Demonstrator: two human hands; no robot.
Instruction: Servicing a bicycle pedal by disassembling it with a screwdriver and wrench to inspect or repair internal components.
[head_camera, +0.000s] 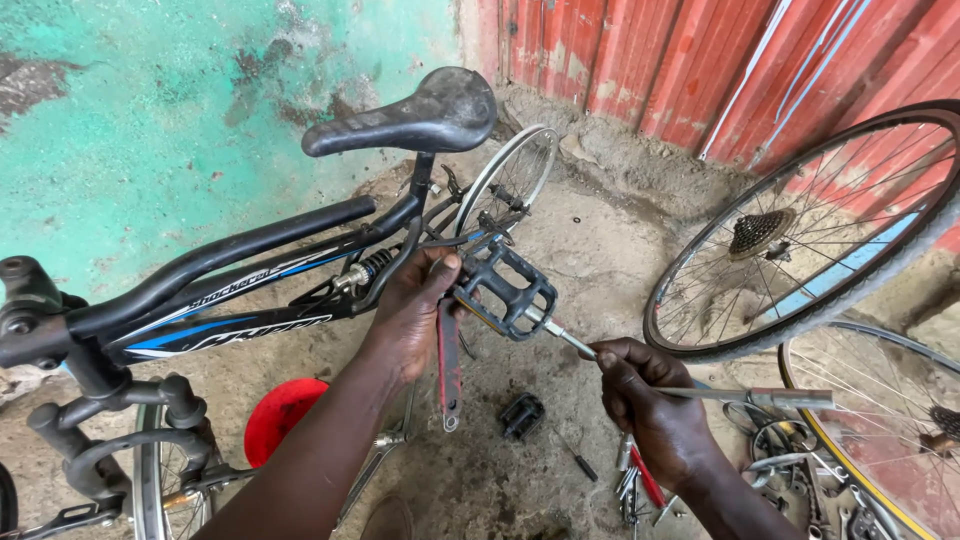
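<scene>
A black bicycle (250, 265) with a black saddle (410, 115) stands in front of me. My left hand (415, 305) grips the crank arm beside a black pedal (505, 285). My right hand (640, 395) is closed on a long metal wrench (700, 390) whose far end sits at the pedal's axle. A red-handled tool (448, 360) hangs down below my left hand.
A loose wheel with a cassette (800, 230) leans against the red corrugated wall. A second wheel (880, 420) lies at right. A spare pedal (520, 415), a screwdriver (575, 460), a red dish (280, 415) and several tools lie on the concrete floor.
</scene>
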